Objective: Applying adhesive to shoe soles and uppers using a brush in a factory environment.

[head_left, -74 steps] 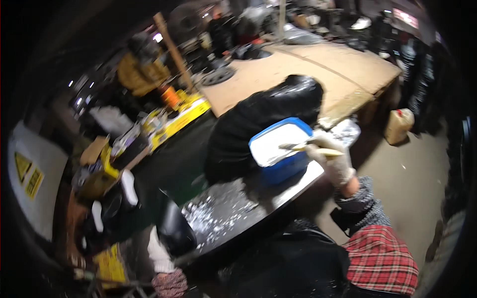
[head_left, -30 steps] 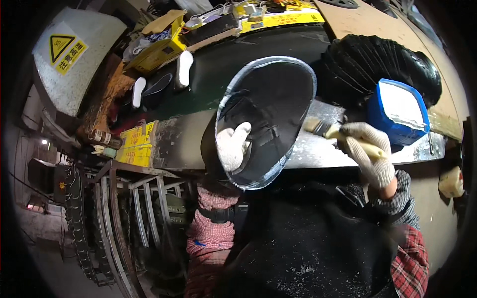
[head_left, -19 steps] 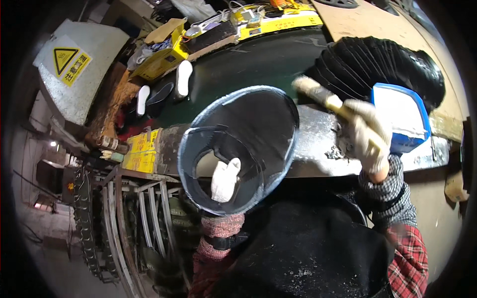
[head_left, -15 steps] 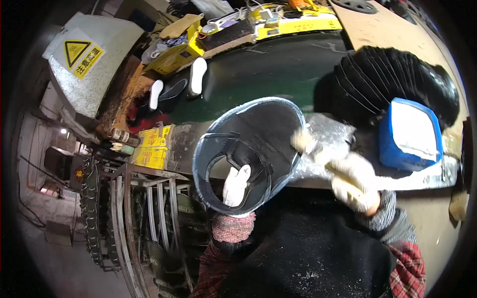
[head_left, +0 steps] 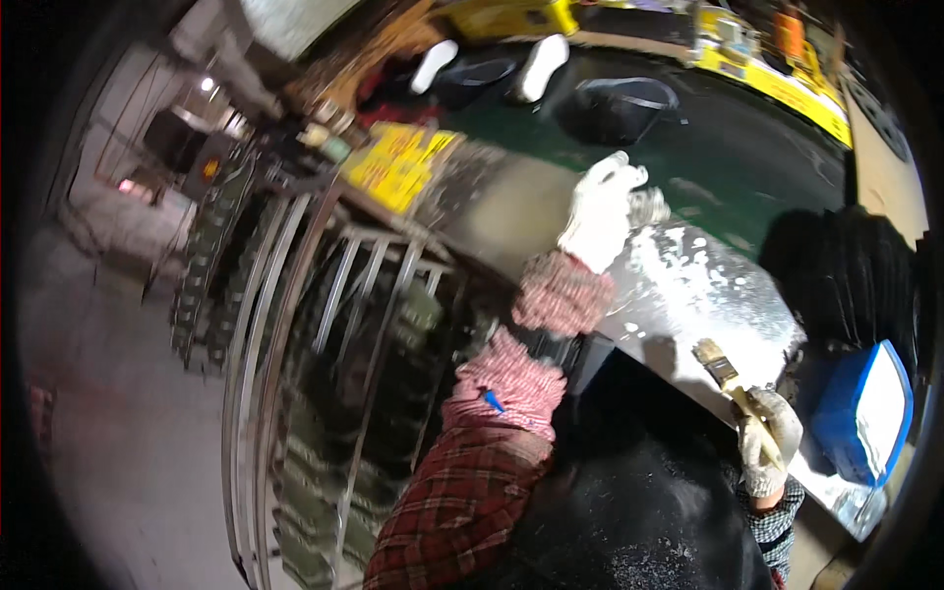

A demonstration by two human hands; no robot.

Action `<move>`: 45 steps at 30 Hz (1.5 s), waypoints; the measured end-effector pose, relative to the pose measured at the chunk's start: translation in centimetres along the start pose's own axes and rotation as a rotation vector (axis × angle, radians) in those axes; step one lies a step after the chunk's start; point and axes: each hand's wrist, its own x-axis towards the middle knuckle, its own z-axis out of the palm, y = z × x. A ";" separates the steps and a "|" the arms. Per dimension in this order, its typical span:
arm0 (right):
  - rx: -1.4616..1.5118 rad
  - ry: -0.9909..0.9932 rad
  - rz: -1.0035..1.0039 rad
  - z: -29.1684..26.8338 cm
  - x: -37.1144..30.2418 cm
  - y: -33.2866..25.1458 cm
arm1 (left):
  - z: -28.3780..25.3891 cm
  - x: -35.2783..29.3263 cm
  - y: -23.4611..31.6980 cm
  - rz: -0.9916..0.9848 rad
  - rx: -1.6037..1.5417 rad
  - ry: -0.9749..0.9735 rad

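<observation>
My left hand, in a white glove, reaches over the near edge of the green belt. Its fingers are apart and somewhat blurred, and I see nothing held in them. Beyond it on the belt lies a black boot upper, its wide opening facing up. My right hand, in a stained glove, is closed around the handle of a paintbrush. The bristles point away from me, over a metal ledge spattered with white. Beside that hand stands a blue tub with white material inside.
Black ribbed pieces are piled at the right, behind the tub. White sole-shaped pieces stand farther along the green belt. To my left is a metal rack with dark green soles. Yellow labels cover the ledge's left part.
The black boot upper has left my left hand and now lies on the belt. My right hand with the brush has drawn nearer to me, and the view has swung to the left.
</observation>
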 end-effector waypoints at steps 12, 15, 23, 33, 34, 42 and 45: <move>0.052 -0.329 -0.169 4.8 1.2 -3.6 | -17.2 -42.5 18.0 -0.160 1.183 1.542; 0.021 -0.338 -0.226 4.8 1.1 -5.1 | -17.9 -41.5 17.5 -0.188 0.959 1.450; 0.115 -0.155 0.056 2.9 -1.8 -3.5 | -20.4 -35.7 13.9 0.352 0.052 1.038; -0.250 0.905 -0.064 -11.9 1.0 -6.0 | -6.7 -24.3 8.8 -0.141 -0.896 -0.167; -0.175 1.006 0.060 -14.4 -0.2 -5.4 | -7.5 -22.0 7.6 -0.163 -0.520 -0.333; -0.431 0.644 0.330 -18.9 -4.1 0.0 | -0.6 -20.3 0.8 -0.462 -0.587 -0.149; -0.279 0.770 0.198 -18.9 -5.8 -1.2 | -2.0 -23.4 -0.2 -0.618 -0.647 0.037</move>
